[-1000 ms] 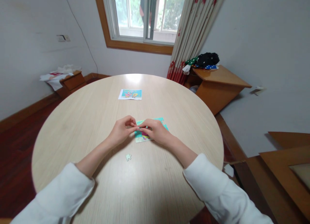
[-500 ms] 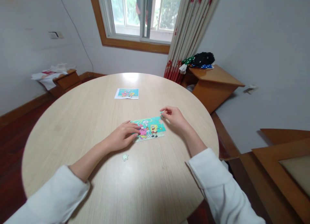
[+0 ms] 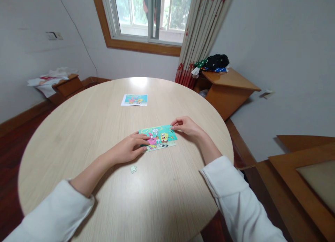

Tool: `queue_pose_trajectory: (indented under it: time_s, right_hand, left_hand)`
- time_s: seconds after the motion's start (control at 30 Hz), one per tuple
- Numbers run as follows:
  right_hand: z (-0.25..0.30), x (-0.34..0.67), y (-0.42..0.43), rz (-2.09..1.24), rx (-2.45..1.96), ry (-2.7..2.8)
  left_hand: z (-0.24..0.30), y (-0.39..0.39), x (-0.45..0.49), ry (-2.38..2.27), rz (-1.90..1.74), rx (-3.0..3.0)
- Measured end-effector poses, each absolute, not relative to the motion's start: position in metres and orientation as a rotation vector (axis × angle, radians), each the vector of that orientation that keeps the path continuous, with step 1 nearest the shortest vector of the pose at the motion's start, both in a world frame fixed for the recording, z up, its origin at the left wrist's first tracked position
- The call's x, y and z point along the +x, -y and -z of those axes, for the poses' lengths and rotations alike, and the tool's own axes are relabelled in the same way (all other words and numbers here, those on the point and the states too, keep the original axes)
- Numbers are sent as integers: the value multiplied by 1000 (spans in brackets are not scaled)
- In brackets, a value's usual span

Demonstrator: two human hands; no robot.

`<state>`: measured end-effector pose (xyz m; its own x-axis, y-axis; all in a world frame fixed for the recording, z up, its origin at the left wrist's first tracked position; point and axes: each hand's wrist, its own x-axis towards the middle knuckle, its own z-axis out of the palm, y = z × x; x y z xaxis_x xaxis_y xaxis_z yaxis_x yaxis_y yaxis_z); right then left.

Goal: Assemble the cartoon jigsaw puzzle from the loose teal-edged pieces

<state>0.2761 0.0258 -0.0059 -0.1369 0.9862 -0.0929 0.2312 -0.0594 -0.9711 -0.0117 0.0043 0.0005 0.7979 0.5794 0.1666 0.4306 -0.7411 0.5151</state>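
Observation:
A small cartoon jigsaw puzzle (image 3: pixel 160 137) lies flat near the middle of the round wooden table (image 3: pixel 78 130). My left hand (image 3: pixel 131 147) rests on its left end with the fingers stretched flat over the pieces. My right hand (image 3: pixel 185 125) is at the puzzle's upper right corner, fingers curled and pinched together at the edge; I cannot make out whether a piece is in them. One loose pale green puzzle piece (image 3: pixel 133 169) lies on the table just below my left hand.
A printed reference picture (image 3: pixel 134 100) lies farther back on the table. A wooden side table (image 3: pixel 230 86) with dark clothes stands at the right by the curtain. Another low cabinet (image 3: pixel 66 85) with papers stands at the left wall.
My hands were joined over the puzzle a second ago. They have since parted: the left now lies flat on the left end, the right has gone to the upper right corner.

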Motion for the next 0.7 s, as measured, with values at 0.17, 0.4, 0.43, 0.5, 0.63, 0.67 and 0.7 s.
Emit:
queue_pose_trajectory:
  time_s: [0.17, 0.4, 0.43, 0.5, 0.63, 0.67, 0.7]
  right_hand:
    - [6, 275, -26, -1242, -1363, 1503]
    - [12, 277, -30, -1146, -1400, 1629]
    - [12, 277, -30, -1139, -1408, 1642]
    - [11, 276, -30, -1126, -1414, 1662]
    - [9, 276, -29, -1084, -1415, 1701]
    - [8, 276, -30, -1076, -1423, 1709]
    - [8, 276, -30, -1068, -1434, 1713]
  left_hand:
    - [0, -4, -13, -764, -442, 2513]
    - [2, -5, -15, -784, -394, 2483]
    - [2, -5, -15, -783, -393, 2479]
    - [1, -5, -14, -782, -383, 2478]
    - [-1, -4, -13, -794, -373, 2471]
    - [-1, -4, -13, -796, -383, 2466]
    - [0, -4, -13, -795, -393, 2459]
